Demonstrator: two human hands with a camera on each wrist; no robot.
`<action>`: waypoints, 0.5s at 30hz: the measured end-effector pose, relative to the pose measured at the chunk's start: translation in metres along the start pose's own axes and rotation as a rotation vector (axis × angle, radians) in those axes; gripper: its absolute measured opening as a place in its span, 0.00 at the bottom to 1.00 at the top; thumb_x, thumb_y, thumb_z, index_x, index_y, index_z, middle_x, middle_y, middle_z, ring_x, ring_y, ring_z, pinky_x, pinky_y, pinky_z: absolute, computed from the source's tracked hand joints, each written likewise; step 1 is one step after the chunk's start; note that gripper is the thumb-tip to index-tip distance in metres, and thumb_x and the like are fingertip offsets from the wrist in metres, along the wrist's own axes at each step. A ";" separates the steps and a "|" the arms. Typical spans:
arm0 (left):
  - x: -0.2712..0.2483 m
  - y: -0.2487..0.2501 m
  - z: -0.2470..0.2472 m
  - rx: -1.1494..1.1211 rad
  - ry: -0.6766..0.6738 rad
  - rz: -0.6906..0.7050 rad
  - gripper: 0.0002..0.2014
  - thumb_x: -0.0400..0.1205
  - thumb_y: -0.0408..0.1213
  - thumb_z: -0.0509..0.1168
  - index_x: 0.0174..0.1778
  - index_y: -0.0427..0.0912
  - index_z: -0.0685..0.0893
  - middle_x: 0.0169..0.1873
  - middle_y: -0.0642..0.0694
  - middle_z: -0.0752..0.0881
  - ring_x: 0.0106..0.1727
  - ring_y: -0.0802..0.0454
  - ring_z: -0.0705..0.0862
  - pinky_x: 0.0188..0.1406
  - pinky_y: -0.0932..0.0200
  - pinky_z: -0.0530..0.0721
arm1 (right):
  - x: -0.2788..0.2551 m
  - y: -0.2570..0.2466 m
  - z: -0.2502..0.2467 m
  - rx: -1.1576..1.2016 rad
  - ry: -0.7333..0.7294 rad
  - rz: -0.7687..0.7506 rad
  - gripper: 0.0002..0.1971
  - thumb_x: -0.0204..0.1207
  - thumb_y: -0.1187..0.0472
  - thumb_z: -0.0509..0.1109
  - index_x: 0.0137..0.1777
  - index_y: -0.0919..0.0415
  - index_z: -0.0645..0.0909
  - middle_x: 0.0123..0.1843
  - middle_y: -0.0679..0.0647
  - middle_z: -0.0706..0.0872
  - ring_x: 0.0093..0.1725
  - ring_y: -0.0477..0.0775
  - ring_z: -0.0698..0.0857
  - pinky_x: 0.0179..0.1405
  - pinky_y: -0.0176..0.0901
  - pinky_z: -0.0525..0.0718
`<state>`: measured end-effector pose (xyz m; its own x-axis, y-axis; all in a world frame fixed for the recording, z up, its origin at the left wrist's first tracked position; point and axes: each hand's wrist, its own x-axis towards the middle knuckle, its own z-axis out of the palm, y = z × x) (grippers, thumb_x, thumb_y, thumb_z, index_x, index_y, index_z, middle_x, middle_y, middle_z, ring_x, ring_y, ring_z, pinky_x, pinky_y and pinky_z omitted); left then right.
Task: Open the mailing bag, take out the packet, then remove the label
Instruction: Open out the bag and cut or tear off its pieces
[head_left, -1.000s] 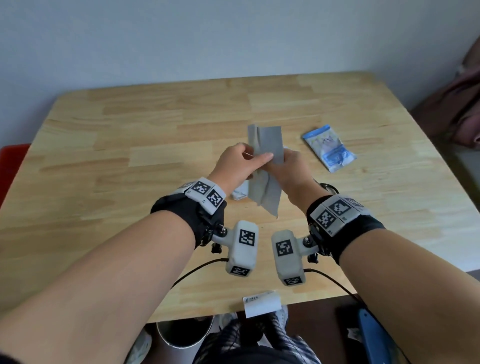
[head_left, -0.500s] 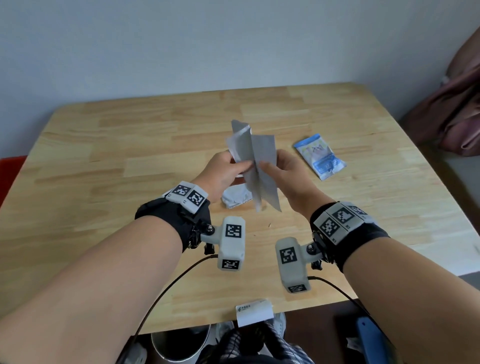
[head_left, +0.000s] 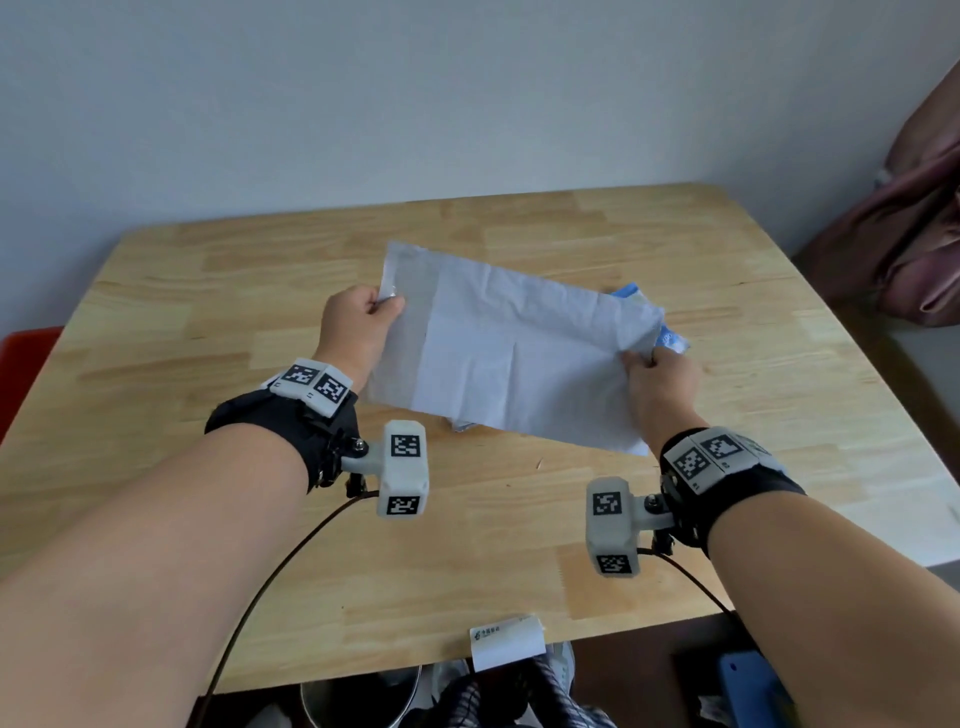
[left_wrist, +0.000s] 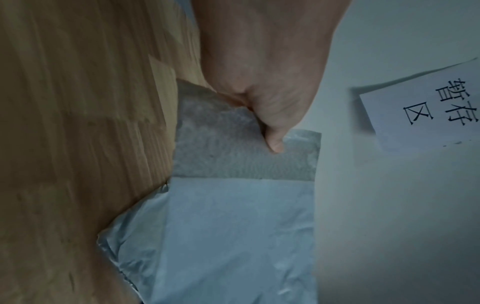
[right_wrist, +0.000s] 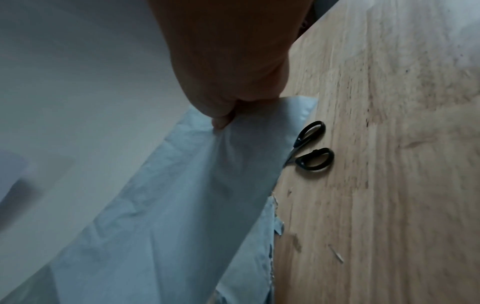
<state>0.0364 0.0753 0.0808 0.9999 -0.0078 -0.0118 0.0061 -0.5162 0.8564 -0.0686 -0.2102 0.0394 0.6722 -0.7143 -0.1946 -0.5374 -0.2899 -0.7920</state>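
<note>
Head view: mailing bag (head_left: 514, 358), thin creased grey plastic, stretched flat above counter (head_left: 208, 322); long axis left-right between the 2 hands. Left hand (head_left: 356, 330) pinches flap end, right hand (head_left: 657, 376) the opposite end. Blue packet (head_left: 672, 340) behind (mostly hidden).
Left wrist: thumb on darker flap band (left_wrist: 233, 152).
Right wrist: scissors (right_wrist: 310, 147) on counter.

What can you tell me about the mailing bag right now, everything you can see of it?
The mailing bag is a thin, wrinkled, pale grey-white plastic sheet, spread out flat and held above the table. A darker grey band runs along its left end. The left hand pinches that end; the right hand pinches the opposite end. Its lower edge looks ragged in the right wrist view. It hides most of the blue packet behind it. No label shows on the visible face.
</note>
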 end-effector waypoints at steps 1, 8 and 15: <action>0.000 0.001 0.001 -0.002 -0.016 -0.007 0.15 0.81 0.38 0.66 0.35 0.29 0.80 0.34 0.40 0.77 0.35 0.49 0.74 0.35 0.56 0.71 | -0.002 0.001 0.002 -0.015 -0.001 0.025 0.06 0.77 0.62 0.66 0.47 0.66 0.77 0.37 0.56 0.80 0.45 0.60 0.79 0.42 0.46 0.75; -0.010 0.038 0.010 0.072 -0.415 0.043 0.12 0.83 0.37 0.62 0.57 0.33 0.83 0.51 0.40 0.87 0.50 0.44 0.85 0.49 0.52 0.83 | -0.028 -0.040 0.019 -0.146 -0.155 -0.515 0.37 0.72 0.51 0.75 0.77 0.61 0.64 0.75 0.60 0.69 0.75 0.58 0.67 0.76 0.50 0.65; -0.022 0.070 0.025 -0.045 -0.363 0.096 0.09 0.85 0.43 0.58 0.43 0.43 0.74 0.40 0.44 0.79 0.42 0.49 0.77 0.40 0.53 0.76 | -0.049 -0.092 0.027 0.144 -0.349 -0.227 0.35 0.64 0.39 0.77 0.63 0.61 0.73 0.57 0.56 0.81 0.54 0.54 0.84 0.53 0.48 0.85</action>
<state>0.0144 0.0176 0.1278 0.9266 -0.3610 -0.1056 -0.0787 -0.4607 0.8840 -0.0378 -0.1313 0.1059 0.9100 -0.3779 -0.1706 -0.2964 -0.3050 -0.9051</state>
